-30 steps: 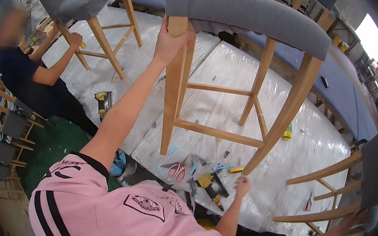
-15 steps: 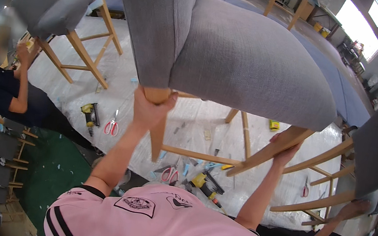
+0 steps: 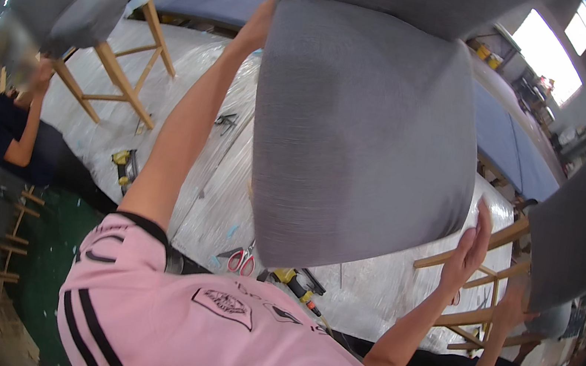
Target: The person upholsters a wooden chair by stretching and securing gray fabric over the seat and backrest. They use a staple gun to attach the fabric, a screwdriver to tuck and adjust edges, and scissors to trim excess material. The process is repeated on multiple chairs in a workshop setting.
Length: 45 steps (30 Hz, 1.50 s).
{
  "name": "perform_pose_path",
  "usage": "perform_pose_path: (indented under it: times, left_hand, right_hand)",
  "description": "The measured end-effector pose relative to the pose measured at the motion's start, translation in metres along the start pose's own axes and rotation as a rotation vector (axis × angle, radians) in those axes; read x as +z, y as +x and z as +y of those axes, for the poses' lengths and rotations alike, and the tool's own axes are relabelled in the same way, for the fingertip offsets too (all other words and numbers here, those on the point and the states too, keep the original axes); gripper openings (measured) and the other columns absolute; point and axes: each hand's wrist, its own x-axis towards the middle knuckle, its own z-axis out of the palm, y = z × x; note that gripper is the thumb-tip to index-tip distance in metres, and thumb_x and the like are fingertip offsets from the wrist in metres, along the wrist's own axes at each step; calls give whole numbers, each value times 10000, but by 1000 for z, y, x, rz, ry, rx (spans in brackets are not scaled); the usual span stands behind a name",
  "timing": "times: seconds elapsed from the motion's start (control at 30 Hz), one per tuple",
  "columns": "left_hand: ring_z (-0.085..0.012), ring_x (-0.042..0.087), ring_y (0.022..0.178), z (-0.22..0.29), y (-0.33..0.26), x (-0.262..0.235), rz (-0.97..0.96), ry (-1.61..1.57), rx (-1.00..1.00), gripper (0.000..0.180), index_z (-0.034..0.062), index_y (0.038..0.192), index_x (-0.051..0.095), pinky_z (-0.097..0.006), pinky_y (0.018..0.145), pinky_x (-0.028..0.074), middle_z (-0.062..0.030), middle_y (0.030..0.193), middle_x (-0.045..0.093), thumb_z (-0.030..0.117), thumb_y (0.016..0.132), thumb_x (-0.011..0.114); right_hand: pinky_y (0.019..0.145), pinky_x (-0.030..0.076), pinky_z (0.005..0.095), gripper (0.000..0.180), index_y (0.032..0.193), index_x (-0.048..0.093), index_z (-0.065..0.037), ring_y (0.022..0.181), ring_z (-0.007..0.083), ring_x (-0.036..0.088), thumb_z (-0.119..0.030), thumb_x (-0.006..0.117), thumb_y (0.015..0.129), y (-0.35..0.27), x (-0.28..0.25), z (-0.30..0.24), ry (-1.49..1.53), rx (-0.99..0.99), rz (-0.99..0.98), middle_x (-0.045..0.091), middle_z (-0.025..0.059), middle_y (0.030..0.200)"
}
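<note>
The chair (image 3: pixel 359 140) is straight ahead, between your hands; its seat runs near to far, rounded front edge toward you, back at the far side. Your right hand (image 3: pixel 468 256) is the nearer one to that front edge, with the seat just to its left; its fingers are extended and the thumb apart, gripping nothing, though contact with the cloth is unclear. Your left hand (image 3: pixel 258 22) is at the far left, beside the back; its fingers are hidden, so you cannot tell its grip. The cover is grey woven cloth over soft, bulging padding. Shiny clear film wraps the table (image 3: pixel 212 201), where red-handled scissors (image 3: pixel 242 262) lie near.
</note>
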Motion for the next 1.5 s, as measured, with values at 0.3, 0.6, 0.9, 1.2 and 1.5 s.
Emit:
perform_pose_path:
  times: [0.3, 0.6, 0.9, 1.2, 1.5]
  left_hand:
    - [-278, 558, 1310, 31, -52, -7, -131, -256, 27, 513, -8, 1449, 540, -401, 1120, 412, -190, 1409, 613, 249, 1014, 632]
    - [-321, 576, 1333, 75, -86, -27, -44, -31, -208, 564, -23, 1451, 549, -458, 1082, 491, -235, 1456, 568, 390, 1068, 556]
    - [-420, 615, 1261, 157, -107, -23, -3, -178, -397, 1190, -65, 1555, 375, -447, 1034, 506, -355, 1387, 551, 744, 765, 747]
    - [-431, 579, 1306, 157, -128, -22, 88, -202, -387, 1177, 23, 1621, 285, -479, 1071, 477, -375, 1432, 507, 733, 793, 728]
    - [-366, 478, 1410, 118, -159, 12, 231, -758, -488, 764, 41, 1474, 551, -437, 1128, 418, -267, 1555, 435, 646, 1015, 465]
  right_hand:
    - [1275, 156, 567, 759, 1465, 599, -197, 1540, 341, 302, -721, 485, 928, 53, 87, -74, -575, -333, -323, 451, 77, 1606]
    - [1272, 192, 567, 735, 1477, 589, -243, 1534, 325, 321, -700, 578, 901, 81, 89, -63, -488, -346, -288, 471, 48, 1595]
    - [1277, 182, 557, 747, 1480, 583, -239, 1542, 315, 302, -713, 562, 903, 83, 95, -60, -501, -337, -276, 462, 67, 1599]
    - [1255, 177, 603, 705, 1423, 634, -169, 1527, 375, 322, -644, 578, 906, 60, 92, -68, -488, -325, -282, 481, 136, 1575]
    - [1260, 205, 589, 743, 1449, 615, -203, 1532, 330, 320, -688, 589, 888, 89, 96, -47, -496, -337, -283, 480, 83, 1583]
